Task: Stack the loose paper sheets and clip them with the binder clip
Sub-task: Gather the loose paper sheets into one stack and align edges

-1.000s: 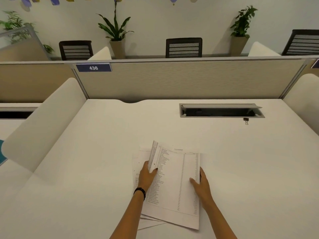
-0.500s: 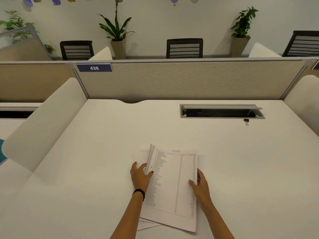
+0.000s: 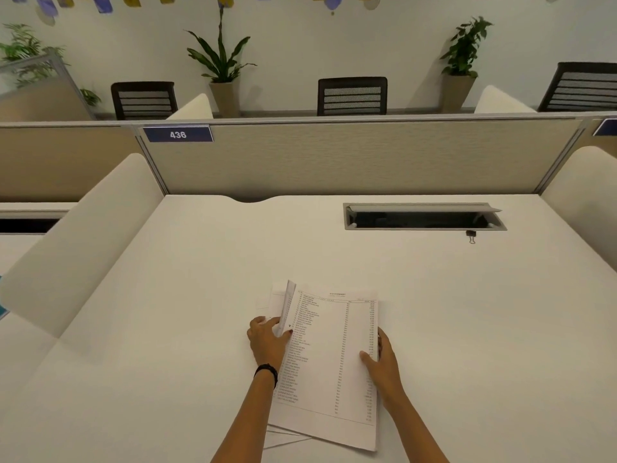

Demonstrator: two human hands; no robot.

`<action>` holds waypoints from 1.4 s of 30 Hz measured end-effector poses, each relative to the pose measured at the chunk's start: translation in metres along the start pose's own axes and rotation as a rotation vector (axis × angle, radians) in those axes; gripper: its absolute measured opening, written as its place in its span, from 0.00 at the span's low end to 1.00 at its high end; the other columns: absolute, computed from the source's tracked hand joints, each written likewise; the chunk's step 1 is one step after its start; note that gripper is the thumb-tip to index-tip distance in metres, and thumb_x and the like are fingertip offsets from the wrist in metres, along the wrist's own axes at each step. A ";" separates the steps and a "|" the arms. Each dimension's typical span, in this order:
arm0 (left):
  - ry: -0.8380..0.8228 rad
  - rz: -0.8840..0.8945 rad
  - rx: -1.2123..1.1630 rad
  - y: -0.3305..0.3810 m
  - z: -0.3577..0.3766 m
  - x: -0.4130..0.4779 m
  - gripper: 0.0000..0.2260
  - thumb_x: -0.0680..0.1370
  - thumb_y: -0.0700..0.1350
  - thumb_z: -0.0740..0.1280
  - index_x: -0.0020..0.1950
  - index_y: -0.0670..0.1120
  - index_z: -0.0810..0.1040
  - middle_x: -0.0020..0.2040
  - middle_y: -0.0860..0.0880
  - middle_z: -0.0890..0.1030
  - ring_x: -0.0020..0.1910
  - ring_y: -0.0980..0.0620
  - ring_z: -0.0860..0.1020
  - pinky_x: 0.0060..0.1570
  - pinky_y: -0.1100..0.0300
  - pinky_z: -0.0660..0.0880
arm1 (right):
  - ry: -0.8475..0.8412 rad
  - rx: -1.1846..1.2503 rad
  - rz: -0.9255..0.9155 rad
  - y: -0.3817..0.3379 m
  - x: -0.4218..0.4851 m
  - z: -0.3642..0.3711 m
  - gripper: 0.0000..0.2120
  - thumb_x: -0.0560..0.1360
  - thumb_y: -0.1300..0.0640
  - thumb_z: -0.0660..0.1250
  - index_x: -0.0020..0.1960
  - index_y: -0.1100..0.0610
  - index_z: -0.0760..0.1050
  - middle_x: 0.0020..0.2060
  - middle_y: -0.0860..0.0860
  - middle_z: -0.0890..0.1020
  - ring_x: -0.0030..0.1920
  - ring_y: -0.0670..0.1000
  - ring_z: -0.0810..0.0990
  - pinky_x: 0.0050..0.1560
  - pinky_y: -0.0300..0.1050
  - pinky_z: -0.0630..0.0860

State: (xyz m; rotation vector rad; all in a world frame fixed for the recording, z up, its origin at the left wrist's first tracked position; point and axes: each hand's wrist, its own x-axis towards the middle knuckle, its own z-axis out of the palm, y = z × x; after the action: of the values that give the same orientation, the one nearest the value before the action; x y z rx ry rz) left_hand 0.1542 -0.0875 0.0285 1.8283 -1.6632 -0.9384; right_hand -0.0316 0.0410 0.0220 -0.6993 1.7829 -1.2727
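A loose stack of white paper sheets [image 3: 330, 359] with printed columns lies on the white desk in front of me. My left hand [image 3: 268, 342] grips the stack's left edge, which curls upward, thumb on top. On the stack's right edge rests my right hand [image 3: 380, 360], thumb on the top sheet and fingers under the side. A few lower sheets stick out unevenly at the near left corner. A small black binder clip [image 3: 471, 235] lies far off to the right, just below the cable slot.
An open cable slot [image 3: 424, 220] is set into the desk [image 3: 167, 329] at the back right. A beige partition [image 3: 350, 158] closes off the back; curved white dividers [image 3: 76, 245] stand at the left and right sides.
My left hand slid outward to the stack's left edge and the lifted edge dropped lower. The stack shifted slightly left and toward me. My right hand stayed on the right edge.
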 end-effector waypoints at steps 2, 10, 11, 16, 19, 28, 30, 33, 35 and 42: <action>-0.001 -0.007 0.027 0.001 -0.001 0.001 0.18 0.68 0.46 0.75 0.56 0.43 0.80 0.62 0.40 0.71 0.61 0.41 0.69 0.58 0.49 0.71 | -0.001 0.000 0.000 0.000 -0.002 0.001 0.28 0.74 0.67 0.63 0.72 0.58 0.58 0.67 0.56 0.70 0.64 0.56 0.72 0.63 0.54 0.73; -0.082 0.035 -0.119 0.004 -0.007 0.003 0.07 0.69 0.39 0.74 0.44 0.38 0.82 0.48 0.39 0.80 0.48 0.39 0.77 0.44 0.49 0.78 | 0.003 -0.041 -0.035 0.001 -0.004 0.001 0.29 0.74 0.69 0.62 0.72 0.59 0.57 0.68 0.57 0.69 0.66 0.56 0.70 0.66 0.56 0.69; -0.083 0.044 -0.147 0.004 -0.008 0.002 0.05 0.68 0.38 0.74 0.41 0.37 0.82 0.43 0.39 0.82 0.43 0.40 0.79 0.41 0.47 0.80 | 0.003 -0.040 -0.036 0.001 -0.005 0.001 0.29 0.74 0.70 0.62 0.72 0.59 0.57 0.68 0.57 0.69 0.66 0.56 0.70 0.66 0.56 0.69; -0.096 0.015 -0.282 0.004 -0.009 -0.003 0.06 0.69 0.37 0.74 0.44 0.37 0.81 0.46 0.42 0.79 0.42 0.46 0.79 0.44 0.53 0.79 | 0.009 -0.039 -0.040 0.002 -0.004 0.002 0.30 0.74 0.70 0.61 0.73 0.59 0.57 0.69 0.56 0.68 0.66 0.56 0.69 0.67 0.53 0.69; -0.099 0.005 -0.348 0.005 -0.008 -0.005 0.11 0.70 0.39 0.73 0.50 0.37 0.80 0.54 0.41 0.74 0.48 0.44 0.78 0.49 0.53 0.78 | 0.016 -0.024 -0.028 0.003 -0.003 0.002 0.29 0.74 0.71 0.61 0.72 0.58 0.58 0.68 0.56 0.69 0.66 0.56 0.70 0.66 0.51 0.69; -0.233 0.118 -0.419 0.021 -0.011 -0.016 0.05 0.77 0.42 0.66 0.51 0.51 0.77 0.46 0.49 0.82 0.45 0.47 0.80 0.47 0.50 0.79 | 0.027 0.014 -0.014 0.004 0.000 0.001 0.28 0.75 0.69 0.62 0.72 0.58 0.60 0.67 0.57 0.71 0.65 0.56 0.72 0.65 0.55 0.71; -0.246 0.167 -0.415 0.027 -0.011 -0.017 0.05 0.78 0.43 0.64 0.53 0.50 0.77 0.48 0.47 0.82 0.46 0.45 0.81 0.48 0.48 0.79 | 0.032 0.028 -0.013 0.004 0.001 0.000 0.27 0.75 0.68 0.62 0.72 0.58 0.60 0.67 0.56 0.71 0.64 0.55 0.72 0.64 0.52 0.71; -0.266 0.235 -0.463 0.039 -0.015 -0.019 0.07 0.78 0.45 0.65 0.54 0.51 0.78 0.48 0.49 0.83 0.46 0.47 0.81 0.46 0.53 0.80 | 0.050 0.074 -0.004 0.003 0.003 -0.002 0.26 0.75 0.67 0.62 0.71 0.57 0.60 0.66 0.57 0.72 0.61 0.53 0.73 0.61 0.50 0.72; -0.277 0.276 -0.492 0.048 -0.020 -0.019 0.08 0.78 0.45 0.65 0.55 0.54 0.78 0.50 0.52 0.83 0.47 0.52 0.81 0.45 0.60 0.80 | 0.065 0.114 0.000 0.002 0.007 -0.005 0.26 0.76 0.66 0.62 0.72 0.56 0.60 0.66 0.56 0.71 0.61 0.52 0.73 0.61 0.50 0.72; -0.256 0.426 -0.566 0.090 -0.043 -0.024 0.09 0.77 0.47 0.65 0.53 0.61 0.76 0.47 0.59 0.83 0.45 0.58 0.82 0.40 0.66 0.79 | 0.110 0.273 -0.008 -0.024 0.017 -0.021 0.24 0.76 0.63 0.63 0.69 0.53 0.61 0.59 0.54 0.76 0.53 0.50 0.77 0.48 0.44 0.76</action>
State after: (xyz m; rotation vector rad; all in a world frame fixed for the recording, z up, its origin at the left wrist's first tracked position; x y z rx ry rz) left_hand 0.1284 -0.0803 0.1274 0.9703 -1.6175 -1.3116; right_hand -0.0593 0.0294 0.0431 -0.4908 1.6499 -1.5500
